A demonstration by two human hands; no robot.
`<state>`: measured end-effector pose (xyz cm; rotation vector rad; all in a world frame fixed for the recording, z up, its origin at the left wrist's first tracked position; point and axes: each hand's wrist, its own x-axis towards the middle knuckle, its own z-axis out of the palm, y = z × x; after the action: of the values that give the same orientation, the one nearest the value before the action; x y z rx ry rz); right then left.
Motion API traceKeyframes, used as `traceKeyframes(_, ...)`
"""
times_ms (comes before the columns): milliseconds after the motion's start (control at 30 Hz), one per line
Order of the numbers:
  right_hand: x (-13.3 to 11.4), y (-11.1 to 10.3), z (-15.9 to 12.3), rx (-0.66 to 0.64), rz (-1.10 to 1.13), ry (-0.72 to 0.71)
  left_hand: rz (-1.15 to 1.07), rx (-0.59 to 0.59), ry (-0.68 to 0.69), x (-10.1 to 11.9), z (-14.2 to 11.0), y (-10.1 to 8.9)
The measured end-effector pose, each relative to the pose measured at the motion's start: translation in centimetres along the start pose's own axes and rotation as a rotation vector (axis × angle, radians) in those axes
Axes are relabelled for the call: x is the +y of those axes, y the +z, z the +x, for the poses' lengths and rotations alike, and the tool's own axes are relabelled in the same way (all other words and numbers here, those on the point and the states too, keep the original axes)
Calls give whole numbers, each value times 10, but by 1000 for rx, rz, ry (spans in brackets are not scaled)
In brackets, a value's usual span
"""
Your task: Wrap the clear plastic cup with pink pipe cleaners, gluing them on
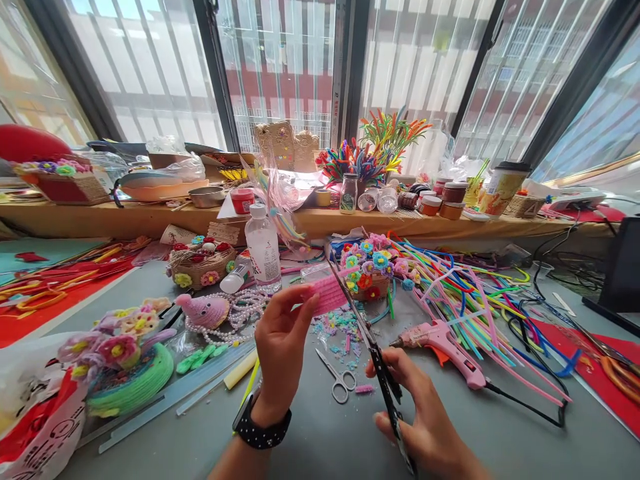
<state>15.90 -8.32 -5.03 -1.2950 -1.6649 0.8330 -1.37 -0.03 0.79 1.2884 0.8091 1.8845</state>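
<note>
Between the thumb and fingers of my left hand [284, 343] is a flat pink strip of fuzzy pipe cleaners [327, 295], held up over the table. My right hand [417, 410] grips a large pair of dark-handled scissors [371, 337], whose blades point up and away. The blades cross the right end of the pink strip; I cannot tell how far they are parted. Below lie small silver scissors [336, 377] and a short pink pipe cleaner piece [365, 389]. Colourful fuzzy clippings [345, 333] are scattered just beyond them.
A pink glue gun [445, 347] with a black cord lies at right, beside a heap of long pipe cleaners [465, 300]. Behind stand a plastic bottle [263, 250] and a flower basket [373, 283]. A green flower piece [133, 380] and glue sticks [170, 397] are at left.
</note>
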Motion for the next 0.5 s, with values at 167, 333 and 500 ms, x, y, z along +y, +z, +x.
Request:
traceKeyframes(167,-4,2,1,59,5,12,54,-23,22,1,-2,1)
traceKeyframes(333,-10,0,3,50,11,-31,73,-44,45,2,-4,2)
traceKeyframes(500,-9,1,5,68,8,-40,117,-57,64,5,-5,3)
